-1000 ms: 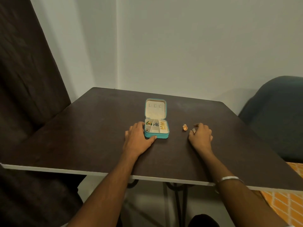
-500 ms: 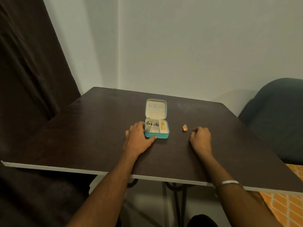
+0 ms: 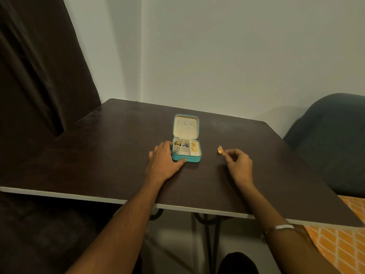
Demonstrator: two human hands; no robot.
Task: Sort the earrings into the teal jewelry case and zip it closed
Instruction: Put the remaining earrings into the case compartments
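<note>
The teal jewelry case (image 3: pixel 186 159) lies open in the middle of the dark table (image 3: pixel 98 155), its cream lid folded back. Its compartments hold several gold, green and silver earrings (image 3: pixel 193 146). My left hand (image 3: pixel 163 165) grips the case at its near left corner, fingers along the left side and thumb across the front wall. An orange earring (image 3: pixel 219 149) lies to the right of the case. My right hand (image 3: pixel 239 163) has curled fingers, and its thumb and forefinger tips pinch the earring's near edge.
A dark curtain (image 3: pixel 39 76) hangs at the left, and a dark blue chair back (image 3: pixel 331 139) stands beyond the table's right edge. An orange patterned cloth (image 3: pixel 339 244) lies low at the right. A silver bangle (image 3: pixel 282 227) circles my right wrist.
My right hand has moved left and forward, bringing its fingertips up to the orange earring. My left hand has stayed on the case. The camera has tilted slightly.
</note>
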